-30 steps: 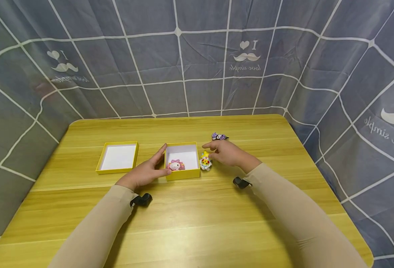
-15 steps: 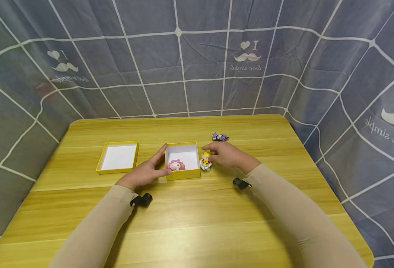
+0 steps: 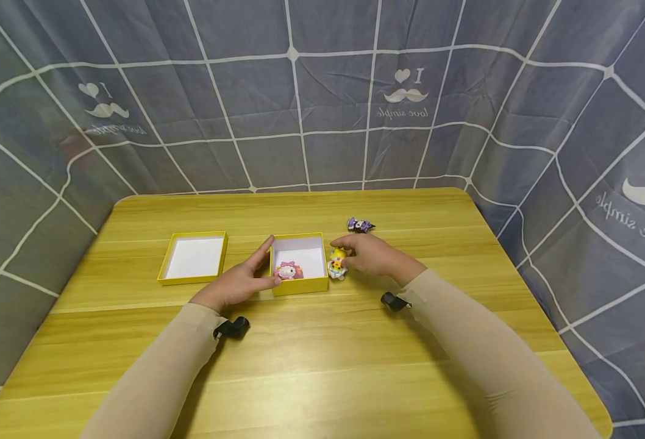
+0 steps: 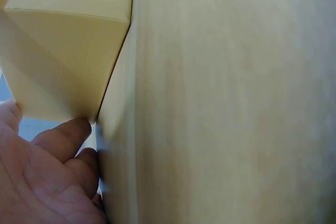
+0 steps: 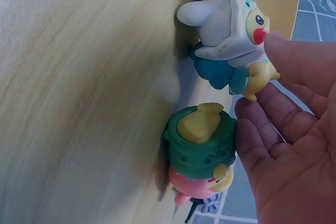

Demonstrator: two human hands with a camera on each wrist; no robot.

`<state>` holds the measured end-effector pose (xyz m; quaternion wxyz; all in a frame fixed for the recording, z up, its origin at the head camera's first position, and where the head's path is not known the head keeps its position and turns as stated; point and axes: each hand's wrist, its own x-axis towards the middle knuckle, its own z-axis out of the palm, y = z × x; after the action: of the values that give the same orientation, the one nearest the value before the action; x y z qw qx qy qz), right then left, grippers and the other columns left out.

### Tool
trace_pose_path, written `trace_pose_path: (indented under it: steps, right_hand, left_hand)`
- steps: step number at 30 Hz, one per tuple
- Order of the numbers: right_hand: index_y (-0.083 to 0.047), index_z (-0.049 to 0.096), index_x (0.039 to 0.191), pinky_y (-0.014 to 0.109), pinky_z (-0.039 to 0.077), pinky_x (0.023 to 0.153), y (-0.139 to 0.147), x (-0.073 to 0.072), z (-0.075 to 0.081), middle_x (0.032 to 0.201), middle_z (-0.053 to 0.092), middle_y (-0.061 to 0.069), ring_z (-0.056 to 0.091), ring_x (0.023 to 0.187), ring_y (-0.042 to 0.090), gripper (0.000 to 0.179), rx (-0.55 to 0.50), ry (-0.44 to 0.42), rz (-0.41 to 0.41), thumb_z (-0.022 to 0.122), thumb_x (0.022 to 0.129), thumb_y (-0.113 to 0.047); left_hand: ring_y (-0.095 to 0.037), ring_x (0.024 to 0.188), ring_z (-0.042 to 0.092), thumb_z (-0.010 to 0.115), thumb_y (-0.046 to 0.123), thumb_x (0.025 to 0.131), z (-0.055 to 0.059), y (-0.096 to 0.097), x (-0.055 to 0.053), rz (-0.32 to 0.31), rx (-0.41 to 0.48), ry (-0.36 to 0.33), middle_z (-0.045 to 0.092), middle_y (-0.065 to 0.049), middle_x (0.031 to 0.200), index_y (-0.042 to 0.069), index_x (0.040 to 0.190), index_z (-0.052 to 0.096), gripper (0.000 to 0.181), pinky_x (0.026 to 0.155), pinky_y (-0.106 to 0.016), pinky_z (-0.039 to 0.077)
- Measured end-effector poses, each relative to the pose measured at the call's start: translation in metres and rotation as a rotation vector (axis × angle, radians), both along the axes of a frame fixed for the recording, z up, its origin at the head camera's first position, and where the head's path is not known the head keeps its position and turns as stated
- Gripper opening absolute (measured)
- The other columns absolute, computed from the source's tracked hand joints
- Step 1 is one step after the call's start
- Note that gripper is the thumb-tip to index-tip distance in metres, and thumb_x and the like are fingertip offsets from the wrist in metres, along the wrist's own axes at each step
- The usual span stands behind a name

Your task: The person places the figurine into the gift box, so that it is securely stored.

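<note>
On the table stands an open yellow box (image 3: 302, 286) with a white inside. A pink figurine with a white face (image 3: 288, 271) lies in its near left corner. My left hand (image 3: 237, 283) holds the box by its left side, thumb toward the near corner and forefinger at the far one. Right of the box sits a figurine with a yellow face and white hooded outfit (image 5: 218, 22). My right hand (image 3: 372, 253) grips it, the thumb at its cheek; the other fingertips are partly hidden behind it.
A shallow yellow lid (image 3: 191, 281), white inside, lies left of the box. A black-and-purple figurine (image 3: 359, 225) lies beyond my right hand. In the right wrist view a green and pink figurine (image 5: 202, 148) stands beside that hand's fingers. A grey checked curtain (image 3: 328, 91) borders the table.
My right forefinger and thumb have come down and closed around the yellow-faced figurine, covering more of its top. The left hand and the box have stayed in place.
</note>
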<state>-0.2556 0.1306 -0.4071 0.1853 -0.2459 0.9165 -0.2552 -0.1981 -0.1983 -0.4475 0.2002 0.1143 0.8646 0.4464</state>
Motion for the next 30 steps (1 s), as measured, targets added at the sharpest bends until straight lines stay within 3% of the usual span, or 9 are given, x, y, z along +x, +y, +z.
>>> trace_pose_path:
  steps: [4, 15, 20, 26, 30]
  right_hand:
    - [-0.01, 0.058, 0.151, 0.046, 0.05, 0.113, -0.0006, -0.0008, -0.0004, 0.147, 0.064, 0.012, 0.06, 0.136, 0.028, 0.052, 0.017, 0.017, 0.009, 0.071, 0.101, -0.014]
    - [-0.007, 0.066, 0.138, 0.042, 0.055, 0.101, -0.0005, 0.0007, 0.0015, 0.127, 0.072, 0.01, 0.067, 0.115, 0.025, 0.043, 0.05, 0.056, 0.021, 0.077, 0.097, -0.012]
    - [-0.004, 0.067, 0.137, 0.04, 0.055, 0.1, 0.0001, 0.0026, 0.0042, 0.129, 0.07, 0.012, 0.065, 0.11, 0.024, 0.044, 0.072, 0.081, 0.067, 0.078, 0.096, -0.011]
    - [-0.003, 0.066, 0.141, 0.034, 0.052, 0.089, 0.003, 0.0045, 0.0069, 0.129, 0.066, 0.014, 0.058, 0.097, 0.019, 0.047, 0.118, 0.079, 0.118, 0.076, 0.096, -0.011]
    - [-0.005, 0.065, 0.144, 0.038, 0.054, 0.098, 0.0051, 0.0062, 0.0089, 0.139, 0.063, 0.017, 0.062, 0.112, 0.023, 0.051, 0.151, 0.04, 0.125, 0.075, 0.094, -0.011]
  left_hand:
    - [-0.04, 0.164, 0.007, 0.075, 0.059, 0.093, -0.001, -0.0008, -0.0006, -0.006, -0.002, 0.001, 0.005, -0.008, 0.179, 0.054, 0.165, -0.005, 0.107, 0.129, -0.067, 0.014]
    - [-0.038, 0.165, 0.008, 0.075, 0.059, 0.092, 0.0004, -0.0005, -0.0003, -0.007, -0.001, -0.004, 0.005, -0.006, 0.179, 0.051, 0.166, -0.005, 0.109, 0.129, -0.066, 0.014]
    - [-0.039, 0.164, 0.007, 0.074, 0.06, 0.092, 0.0011, -0.0002, 0.0008, -0.01, -0.009, 0.005, 0.003, -0.004, 0.179, 0.049, 0.167, -0.005, 0.11, 0.129, -0.066, 0.015]
    - [-0.038, 0.164, 0.008, 0.074, 0.06, 0.093, 0.0007, 0.0003, 0.0011, -0.017, -0.013, 0.019, 0.002, -0.002, 0.179, 0.05, 0.166, -0.007, 0.109, 0.129, -0.063, 0.016]
    - [-0.04, 0.164, 0.009, 0.074, 0.058, 0.093, 0.0011, 0.0017, 0.0015, -0.011, -0.021, 0.034, 0.002, -0.003, 0.179, 0.051, 0.165, -0.007, 0.108, 0.129, -0.063, 0.017]
